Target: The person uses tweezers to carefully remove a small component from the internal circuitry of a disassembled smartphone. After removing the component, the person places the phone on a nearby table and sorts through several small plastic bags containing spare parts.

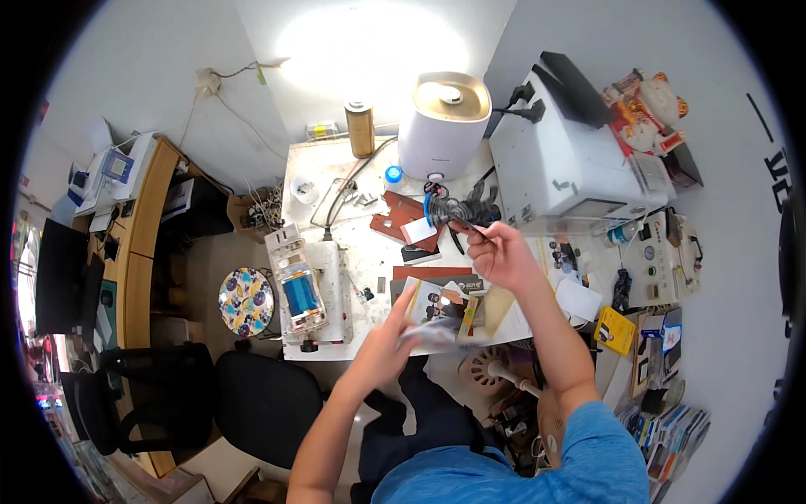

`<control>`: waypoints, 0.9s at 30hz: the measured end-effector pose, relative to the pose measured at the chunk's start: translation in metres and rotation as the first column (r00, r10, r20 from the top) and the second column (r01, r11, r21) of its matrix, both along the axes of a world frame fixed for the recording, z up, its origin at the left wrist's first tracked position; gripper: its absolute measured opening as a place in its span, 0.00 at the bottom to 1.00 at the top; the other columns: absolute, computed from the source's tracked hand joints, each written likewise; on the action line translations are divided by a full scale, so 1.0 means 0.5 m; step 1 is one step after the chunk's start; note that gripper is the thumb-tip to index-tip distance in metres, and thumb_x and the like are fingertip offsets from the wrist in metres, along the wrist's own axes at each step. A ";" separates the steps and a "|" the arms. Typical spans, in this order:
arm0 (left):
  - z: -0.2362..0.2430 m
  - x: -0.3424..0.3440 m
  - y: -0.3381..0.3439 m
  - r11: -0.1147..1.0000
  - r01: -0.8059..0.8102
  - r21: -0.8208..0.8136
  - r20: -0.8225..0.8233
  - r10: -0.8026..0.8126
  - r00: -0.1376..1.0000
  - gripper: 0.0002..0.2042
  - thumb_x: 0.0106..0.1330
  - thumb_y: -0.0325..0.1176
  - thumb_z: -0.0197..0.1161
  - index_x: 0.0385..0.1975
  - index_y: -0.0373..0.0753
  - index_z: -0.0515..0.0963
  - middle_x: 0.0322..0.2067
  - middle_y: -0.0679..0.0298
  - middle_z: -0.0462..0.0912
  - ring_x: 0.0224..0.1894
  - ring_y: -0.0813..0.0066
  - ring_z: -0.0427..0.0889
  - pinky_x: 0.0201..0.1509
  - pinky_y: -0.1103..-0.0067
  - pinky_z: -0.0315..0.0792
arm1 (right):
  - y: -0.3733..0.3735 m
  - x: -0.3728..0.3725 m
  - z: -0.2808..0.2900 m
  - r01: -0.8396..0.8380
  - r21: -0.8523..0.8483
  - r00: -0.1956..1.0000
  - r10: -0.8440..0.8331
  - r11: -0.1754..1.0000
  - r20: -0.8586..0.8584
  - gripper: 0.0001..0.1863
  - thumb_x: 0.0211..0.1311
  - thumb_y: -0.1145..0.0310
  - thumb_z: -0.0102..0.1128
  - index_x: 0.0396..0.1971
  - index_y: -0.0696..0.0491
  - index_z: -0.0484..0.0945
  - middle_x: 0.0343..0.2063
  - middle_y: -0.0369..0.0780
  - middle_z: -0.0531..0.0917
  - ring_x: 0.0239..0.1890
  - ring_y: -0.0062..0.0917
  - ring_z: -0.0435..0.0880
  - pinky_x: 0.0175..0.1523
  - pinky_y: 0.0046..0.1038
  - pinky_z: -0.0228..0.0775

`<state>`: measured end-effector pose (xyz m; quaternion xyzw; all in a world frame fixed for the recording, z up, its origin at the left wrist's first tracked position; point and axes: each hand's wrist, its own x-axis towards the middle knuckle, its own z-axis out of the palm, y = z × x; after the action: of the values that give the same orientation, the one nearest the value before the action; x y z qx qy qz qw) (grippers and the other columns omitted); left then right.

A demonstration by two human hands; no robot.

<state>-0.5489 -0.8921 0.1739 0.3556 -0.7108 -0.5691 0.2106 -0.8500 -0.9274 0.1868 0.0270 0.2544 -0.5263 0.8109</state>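
Over the white worktable (361,252), my right hand (501,259) pinches a thin dark piece (472,228). Just beyond the fingertips is a bundle of black cable (470,207) with a blue ring; I cannot tell whether it joins the piece. My left hand (379,346) is closed on a pale greyish item (437,334) at the front edge, smeared by motion. Between the hands lies a printed picture card (441,301). Reddish-brown flat pieces (395,212) and a small white card (417,230) lie farther back.
A white humidifier-like appliance (443,139), a gold cylinder (359,128) and a blue cap (394,175) stand at the back. To the right is a white box-shaped machine (562,160); at the left, a clamp-like device (298,290). A black chair (264,403) stands near left.
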 end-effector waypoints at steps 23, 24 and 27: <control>-0.122 0.630 0.743 0.408 -0.907 -0.108 0.609 0.748 0.264 0.15 0.53 0.37 0.67 0.36 0.34 0.82 0.36 0.46 0.83 0.41 0.47 0.83 0.48 0.63 0.77 | 0.337 0.742 -0.014 -0.971 -0.103 0.177 0.360 0.217 -0.916 0.30 0.62 0.79 0.60 0.65 0.60 0.64 0.44 0.41 0.86 0.46 0.21 0.83 0.51 0.24 0.74; -0.139 0.638 0.811 0.251 -0.954 -0.165 0.535 0.835 0.127 0.15 0.53 0.37 0.68 0.36 0.33 0.82 0.36 0.45 0.83 0.40 0.46 0.84 0.46 0.63 0.77 | 0.356 0.808 0.020 -0.994 -0.060 0.080 0.242 0.087 -0.967 0.27 0.63 0.76 0.61 0.62 0.60 0.67 0.40 0.40 0.87 0.42 0.20 0.84 0.48 0.24 0.75; -0.154 0.717 0.970 0.011 -0.990 -0.143 0.458 0.887 -0.056 0.16 0.53 0.36 0.70 0.36 0.29 0.81 0.36 0.44 0.84 0.40 0.46 0.85 0.46 0.63 0.77 | 0.434 1.025 -0.031 -0.991 -0.130 0.130 0.333 0.022 -0.934 0.16 0.63 0.73 0.66 0.48 0.60 0.77 0.36 0.35 0.86 0.35 0.13 0.81 0.40 0.20 0.72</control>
<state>-0.1904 -0.4071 0.0969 0.8822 -0.2137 -0.2451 0.3405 -0.3376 -0.7104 0.1715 -0.6755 0.2413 -0.0020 0.6968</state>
